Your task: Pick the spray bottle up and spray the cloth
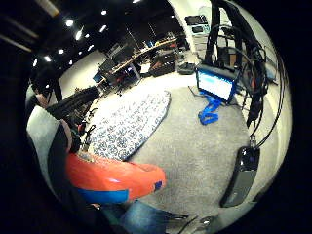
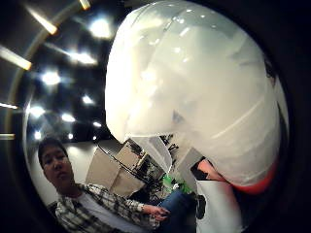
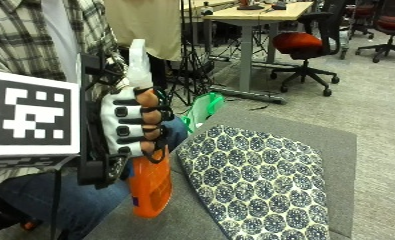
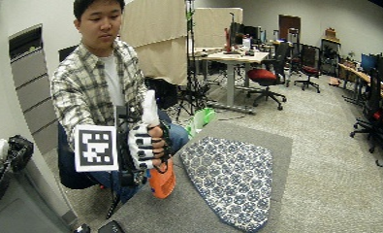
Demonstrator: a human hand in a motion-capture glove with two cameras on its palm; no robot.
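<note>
Gripping the spray bottle (image 3: 150,185) around its neck, the gloved right hand (image 3: 134,125) has its fingers (image 3: 148,116) curled round the part just below the white spray head (image 3: 139,62), with the orange body hanging under the hand. The bottle stands upright, and its base is at or just above the near edge of the grey table (image 3: 330,140); whether it touches the surface cannot be told from the outside view. In the wide outside view the same hold shows: hand (image 4: 144,145) wrapped around the bottle (image 4: 160,180), white head pointing up.

The thumb side palm view is mostly filled by the white spray head (image 2: 194,87), very close to the palm, with a strip of orange at its edge. The little finger side palm view shows the orange body (image 1: 114,178) with a blue label, close to the palm.

Just beside the bottle, apart from it, the cloth (image 3: 263,185) lies flat on the grey table. It is white with a dark blue round pattern and covers much of the surface. It appears again in the wide outside view (image 4: 233,177) and in the little finger side palm view (image 1: 131,122).

Beyond the table, a green bag (image 3: 207,107) sits low beside the person's knee. Farther back stand a desk (image 3: 257,12) and an office chair with a red seat (image 3: 303,42).
</note>
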